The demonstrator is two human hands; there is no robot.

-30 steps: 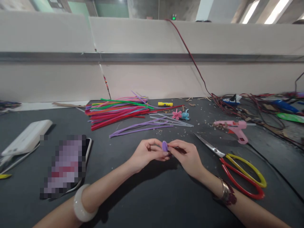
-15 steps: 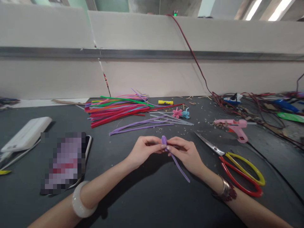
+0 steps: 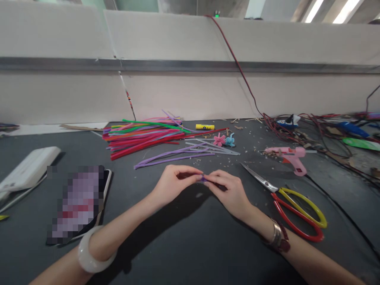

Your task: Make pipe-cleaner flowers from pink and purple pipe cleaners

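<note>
My left hand [image 3: 175, 182] and my right hand [image 3: 227, 190] meet fingertip to fingertip just above the dark table [image 3: 190, 245]. Both pinch a small purple pipe cleaner piece [image 3: 203, 179], of which only a sliver shows between the fingers. Beyond the hands lie loose purple pipe cleaners [image 3: 175, 155] and a bundle of coloured pipe cleaners [image 3: 142, 136]. A pink pipe-cleaner flower [image 3: 219, 139] and a blue pipe-cleaner flower [image 3: 229, 140] sit behind them.
Red-and-yellow-handled scissors [image 3: 285, 200] lie right of my right hand, a pink glue gun [image 3: 286, 155] farther back. A yellow glue stick [image 3: 204, 127], a tangle of cables [image 3: 311, 130], a phone [image 3: 78, 204] and a white power bank [image 3: 28, 168] also lie about.
The purple loop stood up between my fingertips with a long tail trailing down; now the tail is gone from sight and only a small bit shows in the pinch.
</note>
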